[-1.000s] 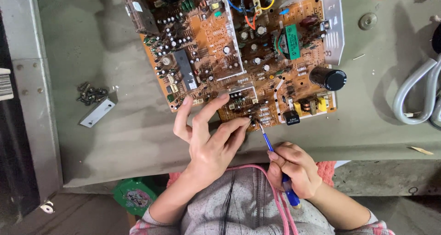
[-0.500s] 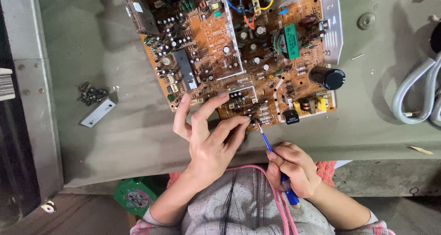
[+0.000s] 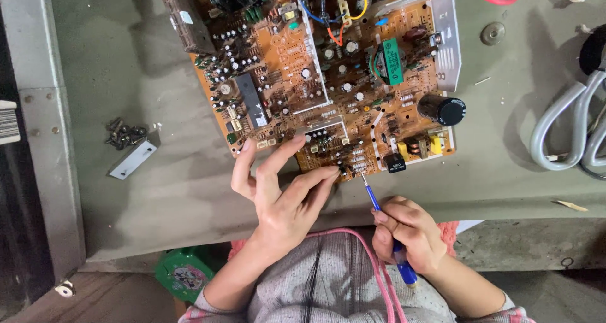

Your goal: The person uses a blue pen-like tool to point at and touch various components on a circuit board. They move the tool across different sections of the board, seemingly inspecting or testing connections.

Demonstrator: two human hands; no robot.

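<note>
Two hands, left [image 3: 281, 200] touching circuit board [image 3: 328, 77], right [image 3: 407, 234] gripping screwdriver [image 3: 385, 225]

I am in an electronics repair workshop. Just past my left hand [image 3: 284, 200] lies a bare circuit board [image 3: 328, 77] on a scuffed grey-green bench [image 3: 158, 190]. My right hand [image 3: 407, 234] grips a blue screwdriver [image 3: 385, 225] at the board's near edge. Left of my left hand sit loose screws [image 3: 125, 134] and a metal bracket [image 3: 132, 159]. Far right of my right hand coils a grey cable [image 3: 568, 127].
</note>
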